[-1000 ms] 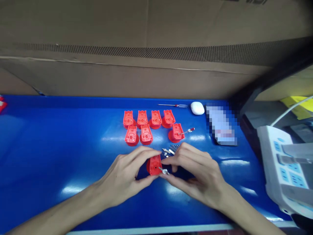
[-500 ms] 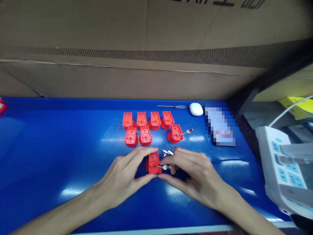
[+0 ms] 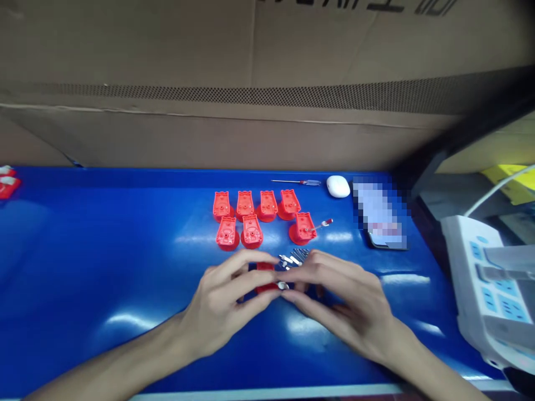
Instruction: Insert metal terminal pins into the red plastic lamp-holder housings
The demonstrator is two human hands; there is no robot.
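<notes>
Red housing (image 3: 264, 266), well inside the table's (image 3: 259, 365) front edge, is being grasped, presumably steadied, by left hand (image 3: 223, 295); right hand's (image 3: 345, 295) grip unclear.

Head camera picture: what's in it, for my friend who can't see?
A left hand holds a red part at a blue table, with a right hand close beside, by a white piece. Beyond are seven more red parts, a screwdriver and a rounded white thing.

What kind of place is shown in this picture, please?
Probably an assembly workbench: matching red plastic parts stand in two rows on a blue tabletop, with small metal pieces and a screwdriver nearby.
</notes>
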